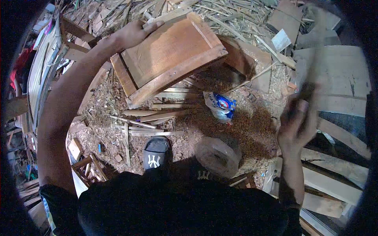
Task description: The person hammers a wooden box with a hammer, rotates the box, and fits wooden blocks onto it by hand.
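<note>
A reddish-brown wooden panel with a raised frame [173, 49] lies tilted at the upper middle. My left hand [138, 33] rests on its upper left edge, fingers wrapped over the frame. At the right, my right hand [295, 120] is closed around the dark handle of a long tool [315, 51], which points up and is blurred by motion. The tool is apart from the panel, and its exact kind cannot be made out.
Wood strips [157, 128] and shavings cover the ground. A blue and white packet [222, 106] lies in the middle, with a translucent round object [218, 157] below it. A black sandal [157, 153] shows at lower centre. Boards [334, 78] are stacked at the right.
</note>
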{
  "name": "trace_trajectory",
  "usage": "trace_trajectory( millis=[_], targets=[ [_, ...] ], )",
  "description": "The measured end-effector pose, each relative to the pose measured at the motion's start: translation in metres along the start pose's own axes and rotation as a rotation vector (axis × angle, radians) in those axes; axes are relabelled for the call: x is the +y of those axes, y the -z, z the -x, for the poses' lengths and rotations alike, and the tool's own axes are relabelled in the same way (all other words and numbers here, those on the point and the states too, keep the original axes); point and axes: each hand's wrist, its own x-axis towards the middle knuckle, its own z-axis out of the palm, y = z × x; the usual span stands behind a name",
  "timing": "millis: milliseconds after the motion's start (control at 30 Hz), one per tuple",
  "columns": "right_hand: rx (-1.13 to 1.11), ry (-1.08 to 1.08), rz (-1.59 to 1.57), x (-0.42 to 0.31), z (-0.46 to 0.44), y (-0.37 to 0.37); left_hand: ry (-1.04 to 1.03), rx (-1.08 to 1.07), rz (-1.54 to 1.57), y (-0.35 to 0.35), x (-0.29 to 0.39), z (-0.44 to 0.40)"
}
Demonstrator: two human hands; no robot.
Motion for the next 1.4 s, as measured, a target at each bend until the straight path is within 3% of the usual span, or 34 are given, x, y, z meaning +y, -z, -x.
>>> trace_trajectory(
  millis=[133,167,233,300,367,467,600,667,800,867,900,967,1000,1033,1067,1133,1167,1200,1267,1300,1367,1400],
  targets=[
    [-0.1,0.46,0.248,0.035,0.015,-0.033,0.069,-0.101,0.01,0.01,0.014,0.007],
    [-0.09,0.471,0.255,0.035,0.012,-0.032,0.082,-0.153,0.041,0.016,0.018,0.008],
    [-0.303,0.059,0.014,0.01,0.005,-0.032,0.066,-0.119,0.061,0.008,0.004,0.0],
    [-0.242,0.094,0.035,0.001,-0.002,-0.017,0.064,-0.103,0.081,0.002,-0.008,-0.004],
    [-0.015,0.137,0.097,-0.01,-0.013,-0.002,0.037,-0.108,0.035,0.0,-0.007,-0.006],
    [-0.054,0.266,0.111,0.011,-0.002,-0.022,0.068,0.07,-0.049,-0.006,0.005,0.002],
    [-0.08,0.47,0.146,0.024,0.005,-0.035,0.036,0.052,-0.009,-0.009,-0.016,-0.01],
    [-0.353,0.079,0.017,0.002,0.0,-0.032,0.057,-0.02,-0.059,-0.009,-0.024,-0.016],
    [-0.135,0.285,0.046,0.034,-0.007,0.006,-0.005,-0.023,0.021,-0.003,-0.008,-0.006],
    [-0.12,-0.179,-0.887,0.106,0.006,0.036,0.082,-0.112,0.051,-0.001,-0.004,-0.006],
    [-0.124,-0.18,-0.884,0.097,0.011,0.02,0.084,-0.113,0.055,0.004,0.002,-0.002],
    [-0.015,0.441,0.201,0.04,0.02,-0.032,0.086,-0.211,0.055,0.016,0.016,0.008],
    [-0.469,-0.028,0.111,0.002,0.01,-0.035,0.083,-0.196,0.056,0.013,0.01,0.006],
    [-0.463,-0.04,0.109,-0.001,0.01,-0.029,0.025,-0.069,0.024,0.0,0.001,0.004],
    [-0.382,0.092,0.026,0.002,0.003,-0.027,-0.025,0.083,-0.009,-0.004,-0.01,-0.003],
    [-0.15,0.361,0.009,0.003,-0.006,-0.019,-0.004,0.012,0.004,-0.006,-0.016,-0.011],
    [-0.151,0.359,0.005,0.002,-0.006,-0.021,0.019,-0.043,0.034,-0.008,-0.02,-0.015],
    [-0.009,0.316,-0.055,-0.002,-0.003,-0.021,0.135,-0.194,-0.016,0.014,0.015,0.003],
    [0.278,0.224,-0.164,-0.008,0.001,-0.019,0.072,-0.17,0.052,0.005,0.007,0.002],
    [0.283,0.222,-0.156,-0.001,0.006,-0.024,-0.001,-0.136,0.113,0.001,0.0,-0.002],
    [-0.352,0.195,0.037,0.021,0.009,-0.041,-0.056,-0.015,0.088,-0.011,-0.019,-0.012],
    [-0.373,0.153,-0.075,0.024,0.004,-0.038,-0.036,-0.019,0.092,-0.006,-0.002,0.002]
  ],
)
